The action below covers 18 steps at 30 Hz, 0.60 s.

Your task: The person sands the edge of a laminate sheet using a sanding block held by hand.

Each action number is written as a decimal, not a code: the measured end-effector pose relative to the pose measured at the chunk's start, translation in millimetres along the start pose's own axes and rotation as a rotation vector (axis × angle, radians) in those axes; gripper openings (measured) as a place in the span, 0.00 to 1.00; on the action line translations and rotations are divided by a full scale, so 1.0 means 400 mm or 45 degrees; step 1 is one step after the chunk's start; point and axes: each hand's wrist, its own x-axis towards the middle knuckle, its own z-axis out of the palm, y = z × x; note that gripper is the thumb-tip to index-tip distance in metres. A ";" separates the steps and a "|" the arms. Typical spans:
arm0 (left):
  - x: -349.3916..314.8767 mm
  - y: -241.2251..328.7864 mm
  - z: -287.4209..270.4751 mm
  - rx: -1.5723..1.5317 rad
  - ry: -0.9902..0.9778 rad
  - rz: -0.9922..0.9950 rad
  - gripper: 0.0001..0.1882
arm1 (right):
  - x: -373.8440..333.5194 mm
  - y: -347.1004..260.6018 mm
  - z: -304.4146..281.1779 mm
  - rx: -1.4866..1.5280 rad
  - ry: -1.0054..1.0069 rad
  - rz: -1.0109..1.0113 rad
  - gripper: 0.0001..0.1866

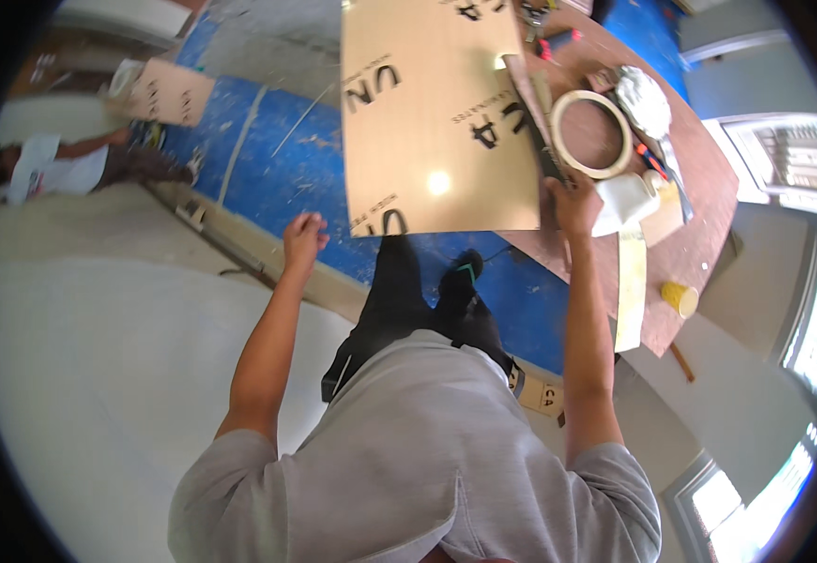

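Note:
A large tan laminate sheet point(436, 178) with dark printing lies over the left part of the brown tabletop, its near edge overhanging toward my legs. My right hand point(574, 202) is closed on the near end of a long, narrow, dark tool point(532, 113) along the sheet's right edge; its exact kind is unclear. Close by that hand are a white plastic container point(626, 205) and a big roll of masking tape point(561, 141). My left hand point(305, 242) hangs in the air left of the sheet, fingers curled in, with nothing visible in it.
The brown table point(709, 192) also bears a crumpled white bag point(644, 100), an orange-and-black cutter point(650, 159), a pale strip point(630, 291) and a yellow cup point(679, 299). Blue covering point(282, 178) spreads over the floor. Another person point(61, 167) is at the far left near a tan board point(175, 92).

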 end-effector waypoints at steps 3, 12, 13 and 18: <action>-0.097 0.133 0.062 0.399 0.333 0.783 0.16 | -0.001 -0.068 -0.064 0.179 -0.112 -0.174 0.21; -0.469 0.472 0.250 1.295 -0.464 1.222 0.50 | -0.232 -0.346 -0.078 -0.178 -0.830 -1.279 0.14; -0.467 0.445 0.242 1.176 -0.577 1.024 0.50 | -0.250 -0.364 -0.060 -0.127 -0.867 -1.302 0.13; -0.449 0.351 0.179 0.902 -0.734 0.500 0.43 | -0.289 -0.409 0.053 0.078 -1.043 -1.361 0.10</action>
